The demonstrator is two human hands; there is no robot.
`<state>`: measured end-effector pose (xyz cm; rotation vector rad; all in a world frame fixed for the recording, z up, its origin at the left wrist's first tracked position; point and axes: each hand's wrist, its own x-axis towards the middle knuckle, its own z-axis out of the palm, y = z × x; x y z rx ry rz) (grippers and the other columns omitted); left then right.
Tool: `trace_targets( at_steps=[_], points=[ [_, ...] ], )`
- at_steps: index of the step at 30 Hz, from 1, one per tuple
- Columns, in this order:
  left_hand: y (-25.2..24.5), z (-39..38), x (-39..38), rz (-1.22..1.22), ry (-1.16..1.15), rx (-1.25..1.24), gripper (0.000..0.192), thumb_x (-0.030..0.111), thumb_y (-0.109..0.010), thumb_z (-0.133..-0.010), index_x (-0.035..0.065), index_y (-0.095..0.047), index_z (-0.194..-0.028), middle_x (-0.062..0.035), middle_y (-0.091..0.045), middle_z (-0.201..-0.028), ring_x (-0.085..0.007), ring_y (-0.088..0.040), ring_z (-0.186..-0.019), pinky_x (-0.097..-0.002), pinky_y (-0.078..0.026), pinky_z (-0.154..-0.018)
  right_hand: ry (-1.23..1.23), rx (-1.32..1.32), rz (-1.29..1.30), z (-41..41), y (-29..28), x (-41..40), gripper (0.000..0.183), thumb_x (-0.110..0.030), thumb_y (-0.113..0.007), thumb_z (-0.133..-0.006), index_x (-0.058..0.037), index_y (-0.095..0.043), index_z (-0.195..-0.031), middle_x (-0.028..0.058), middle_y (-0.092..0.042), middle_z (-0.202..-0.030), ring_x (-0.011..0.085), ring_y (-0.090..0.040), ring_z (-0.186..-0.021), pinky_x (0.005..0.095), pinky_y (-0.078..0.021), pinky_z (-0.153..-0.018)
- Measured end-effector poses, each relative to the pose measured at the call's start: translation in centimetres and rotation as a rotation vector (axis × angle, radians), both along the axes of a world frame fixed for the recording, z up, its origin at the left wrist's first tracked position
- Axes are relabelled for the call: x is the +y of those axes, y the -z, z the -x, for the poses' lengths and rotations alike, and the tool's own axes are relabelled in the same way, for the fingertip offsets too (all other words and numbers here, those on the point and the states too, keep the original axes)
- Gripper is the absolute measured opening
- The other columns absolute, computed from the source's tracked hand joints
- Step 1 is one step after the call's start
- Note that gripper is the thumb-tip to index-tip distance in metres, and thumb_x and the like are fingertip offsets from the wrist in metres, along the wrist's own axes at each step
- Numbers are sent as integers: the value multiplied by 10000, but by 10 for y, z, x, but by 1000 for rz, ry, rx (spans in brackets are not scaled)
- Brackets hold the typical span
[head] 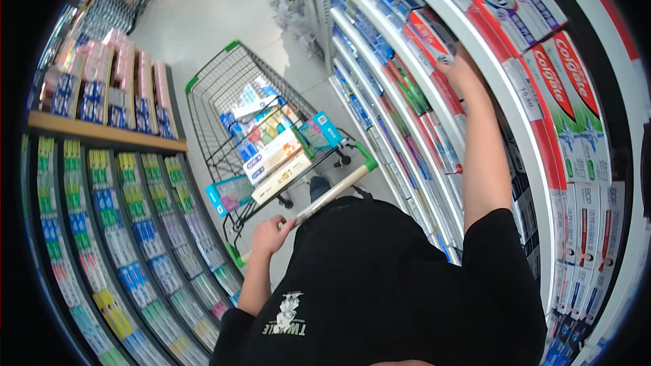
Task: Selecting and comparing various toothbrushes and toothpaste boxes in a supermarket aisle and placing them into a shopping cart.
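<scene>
My left hand point(273, 234) is wrapped around the pale handle bar point(330, 190) of a wire shopping cart point(203, 107) with green corners. Cartons and packets, among them a white and orange box point(272, 155), fill part of the cart. To the right, my right hand point(457, 71) reaches into a shelf, at the end of a red and white toothpaste box point(427, 35). Its fingers are partly hidden by the shelf edge, and whether they grip the box cannot be told. Green and red Colgate boxes point(564, 91) stand on the shelf nearer to me.
Shelves of toothpaste with curved white edges point(524, 127) run close along my right. On the left, a rack point(117, 203) holds rows of small boxes below pink packs point(119, 56). Grey tiled floor point(208, 10) lies beyond the cart, with nested carts point(109, 15) at the far left.
</scene>
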<state>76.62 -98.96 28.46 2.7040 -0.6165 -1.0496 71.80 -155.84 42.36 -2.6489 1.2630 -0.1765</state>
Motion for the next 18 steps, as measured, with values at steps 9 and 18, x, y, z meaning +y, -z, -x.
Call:
trace_targets(
  at_steps=[9,18],
  points=[
    [6,-12,-4,74,44,-5,654,709,-545,-898,87,-747,-928,-189,-722,-802,-399,-701,-871,-502,-549,-774,-143,-69,-41,10,24,-68,738,-311,-843,-772,42,-511,-1330,288,-646,-1260,401,-630,-1200,434,-485,-1024],
    [-1,3,60,2,-237,-146,571,612,-490,-973,102,-742,-921,-143,-724,-792,-352,-707,-826,-462,-545,-741,-632,-482,336,-10,21,109,337,-270,-726,-907,-40,-697,-1153,167,-710,-1093,352,-655,-1052,447,-515,-922]
  ],
)
